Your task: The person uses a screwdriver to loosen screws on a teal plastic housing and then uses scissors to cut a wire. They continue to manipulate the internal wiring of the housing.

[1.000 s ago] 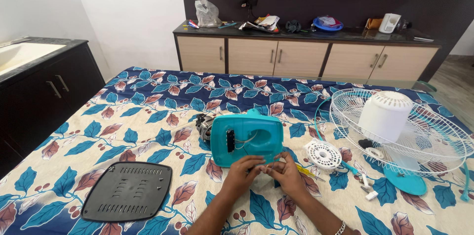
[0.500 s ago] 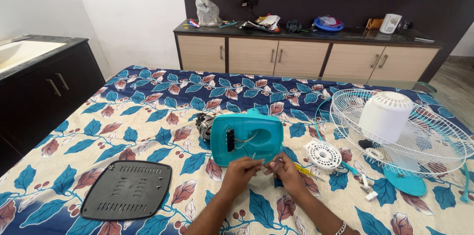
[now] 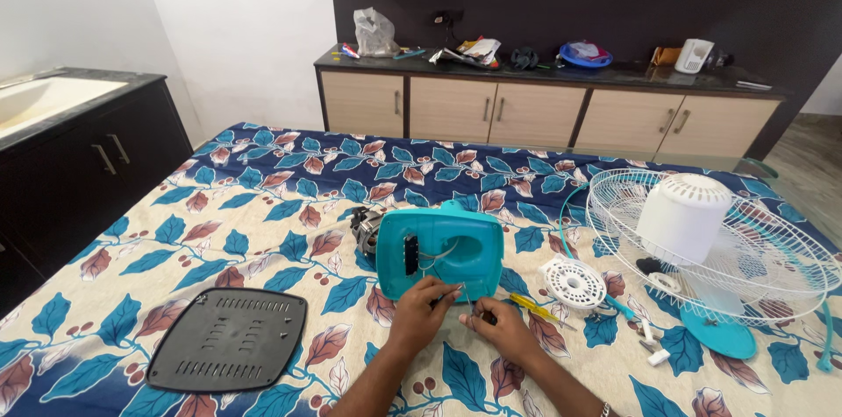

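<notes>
A teal fan motor housing [image 3: 443, 252] lies on the floral bedsheet [image 3: 263, 206], its dark motor [image 3: 366, 229] showing at the left side. Thin wires [image 3: 443, 263] run out of the housing toward me. My left hand [image 3: 419, 316] pinches a wire end just below the housing. My right hand [image 3: 495, 329] sits beside it, fingers closed on another thin wire or small part; what exactly it grips is too small to tell.
A black vented cover plate [image 3: 230, 338] lies at the left. A white round grille piece [image 3: 572, 282], a yellow-handled screwdriver [image 3: 535, 307], a white wire fan guard [image 3: 710, 242] with a white cap [image 3: 682, 215] and a teal blade [image 3: 717, 329] lie at the right. Cabinets [image 3: 544, 110] stand behind.
Both hands have stayed below the teal housing, with the fingers shifting slightly closer together on the wires. Nothing else has moved.
</notes>
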